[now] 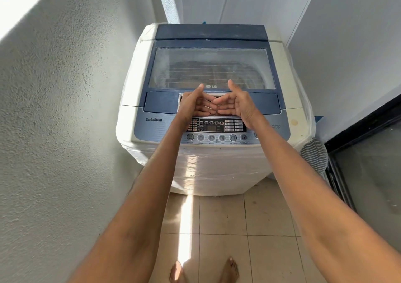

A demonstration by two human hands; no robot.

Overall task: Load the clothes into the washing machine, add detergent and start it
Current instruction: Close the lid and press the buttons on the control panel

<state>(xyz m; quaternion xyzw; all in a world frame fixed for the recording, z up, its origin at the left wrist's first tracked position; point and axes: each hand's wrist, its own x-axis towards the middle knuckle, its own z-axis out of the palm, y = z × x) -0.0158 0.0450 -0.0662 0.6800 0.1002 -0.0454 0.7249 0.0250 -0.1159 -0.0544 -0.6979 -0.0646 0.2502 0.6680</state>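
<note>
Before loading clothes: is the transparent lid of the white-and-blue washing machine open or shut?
Shut: the transparent lid lies flat on the machine, both hands at its front handle.

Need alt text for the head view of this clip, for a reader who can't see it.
Both bare hands, left hand and right hand, reach to the handle recess of a closed lid on a top-loading washing machine, holding nothing. Control panel sits nearest; bare feet on tiled floor.
</note>
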